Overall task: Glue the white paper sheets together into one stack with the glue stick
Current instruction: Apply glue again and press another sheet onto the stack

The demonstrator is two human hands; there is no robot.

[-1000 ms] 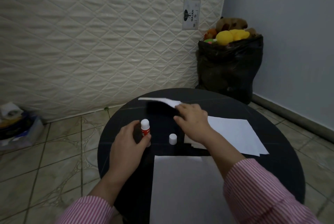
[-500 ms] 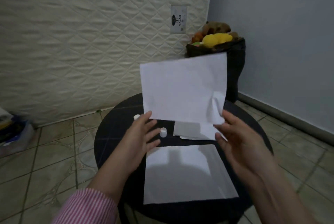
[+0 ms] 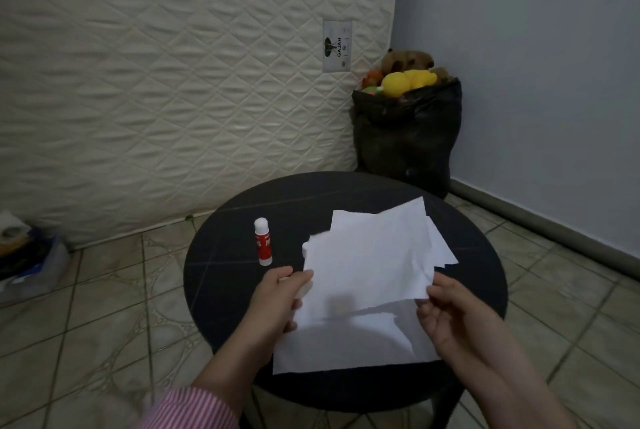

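- Head view: the left hand (image 3: 277, 304) pinches the left edge of a white paper sheet (image 3: 367, 276), with the thumb on top.
- The right hand (image 3: 450, 318) grips the right edge of the same sheet, which is held low above the round black bench (image 3: 221, 276).
- A second sheet (image 3: 353, 345) lies flat on the bench under it; more loose sheets (image 3: 434, 238) lie behind.
- The glue stick (image 3: 263, 241) stands upright, left of the papers.
- A quilted mattress (image 3: 173, 82) leans behind; a black bag (image 3: 405, 141) of toys stands in the corner on the tiled floor (image 3: 104, 307).

Quilted mattress (image 3: 173, 82), grey wall (image 3: 536, 82), tiled floor (image 3: 104, 307)
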